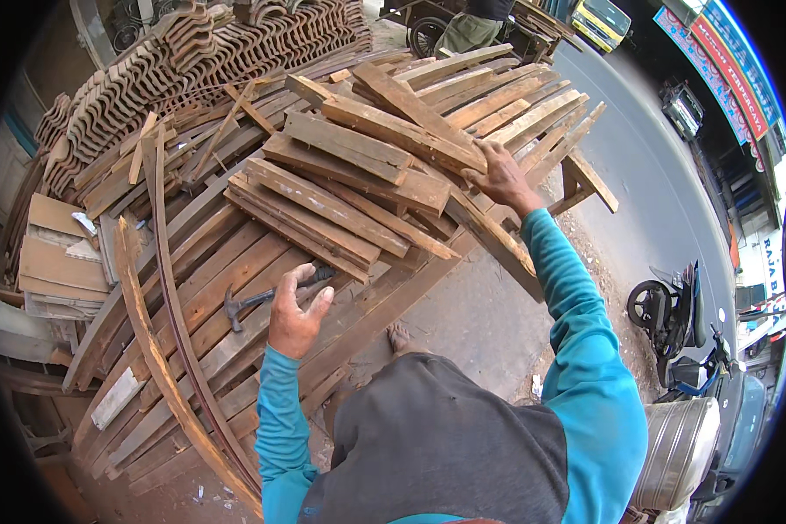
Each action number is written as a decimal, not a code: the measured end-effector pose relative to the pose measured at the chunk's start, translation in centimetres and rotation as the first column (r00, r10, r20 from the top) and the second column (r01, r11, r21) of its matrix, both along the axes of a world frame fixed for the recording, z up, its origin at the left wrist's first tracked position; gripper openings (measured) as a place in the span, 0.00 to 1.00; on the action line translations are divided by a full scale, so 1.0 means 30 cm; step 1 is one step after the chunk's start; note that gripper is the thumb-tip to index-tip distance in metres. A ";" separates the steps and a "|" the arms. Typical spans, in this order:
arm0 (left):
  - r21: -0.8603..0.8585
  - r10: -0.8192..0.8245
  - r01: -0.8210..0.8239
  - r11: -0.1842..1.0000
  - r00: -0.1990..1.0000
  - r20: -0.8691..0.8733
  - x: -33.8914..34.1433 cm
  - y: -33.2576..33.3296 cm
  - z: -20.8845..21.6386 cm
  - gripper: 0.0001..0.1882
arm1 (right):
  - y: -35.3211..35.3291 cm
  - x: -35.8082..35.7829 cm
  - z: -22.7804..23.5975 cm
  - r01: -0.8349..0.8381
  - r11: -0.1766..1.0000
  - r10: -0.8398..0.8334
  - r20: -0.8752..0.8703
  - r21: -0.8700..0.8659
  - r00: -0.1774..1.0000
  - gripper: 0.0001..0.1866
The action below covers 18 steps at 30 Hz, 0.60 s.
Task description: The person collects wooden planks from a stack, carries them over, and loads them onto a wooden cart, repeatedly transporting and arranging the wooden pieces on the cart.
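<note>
Short wooden beams (349, 157) are heaped crosswise on a wide stack of long planks. At the heap's right side my right hand (504, 179) grips the end of a wooden beam (402, 131), its fingers over the edge. My left hand (295, 313) is at the heap's near edge, thumb and fingers apart with nothing between them. Beneath or just behind it lies a hammer (251, 301) with a dark head and black grip; the hand hides part of the handle, and I cannot tell whether they touch.
Stacked clay roof tiles (210, 61) stand at the far left. Two long, narrow strips, one a rough wooden strip (153, 341), cross the planks on the left. A road (633, 131), a parked motorcycle (668, 310) and a metal drum (679, 450) are to the right. Another person (473, 31) is at the back.
</note>
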State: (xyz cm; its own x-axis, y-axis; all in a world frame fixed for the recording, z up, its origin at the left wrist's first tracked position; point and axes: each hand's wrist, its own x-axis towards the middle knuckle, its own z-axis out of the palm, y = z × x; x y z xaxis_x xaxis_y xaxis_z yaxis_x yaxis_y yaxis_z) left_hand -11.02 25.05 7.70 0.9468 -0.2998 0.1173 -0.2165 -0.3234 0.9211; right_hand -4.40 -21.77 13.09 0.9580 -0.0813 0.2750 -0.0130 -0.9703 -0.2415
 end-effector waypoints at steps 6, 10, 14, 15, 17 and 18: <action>0.319 -0.131 -0.050 0.946 0.844 0.521 0.270 -0.477 0.180 0.45 | -0.051 0.139 -0.148 -0.248 0.962 0.226 -0.170 -0.116 0.959 0.40; 0.455 -0.147 -0.139 0.880 0.831 0.537 0.366 -0.620 0.157 0.47 | -0.131 0.116 -0.089 -0.348 0.936 0.351 -0.067 0.054 0.934 0.38; 0.453 -0.151 -0.098 0.886 0.864 0.481 0.392 -0.688 0.112 0.46 | -0.289 0.150 -0.021 -0.110 0.983 0.075 0.226 0.150 0.971 0.39; 0.439 -0.138 -0.113 0.891 0.855 0.500 0.399 -0.705 0.115 0.45 | -0.346 0.178 -0.003 -0.035 0.989 0.009 0.174 0.147 0.985 0.39; 0.417 -0.110 -0.143 0.898 0.843 0.526 0.409 -0.724 0.117 0.41 | -0.461 0.269 -0.005 0.042 0.986 -0.052 0.059 0.162 0.997 0.38; 0.418 -0.112 -0.143 0.897 0.841 0.529 0.419 -0.737 0.106 0.41 | -0.524 0.306 -0.033 0.055 0.982 -0.054 -0.012 0.179 0.998 0.37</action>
State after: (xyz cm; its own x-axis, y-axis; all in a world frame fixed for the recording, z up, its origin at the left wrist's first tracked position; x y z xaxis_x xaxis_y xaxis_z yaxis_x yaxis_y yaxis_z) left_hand 1.56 2.95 10.86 0.7782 -0.4255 0.4619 -0.6162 -0.6593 0.4308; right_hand 4.77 -37.50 12.10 0.9527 -0.1807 0.2445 -0.0670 -0.9091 -0.4111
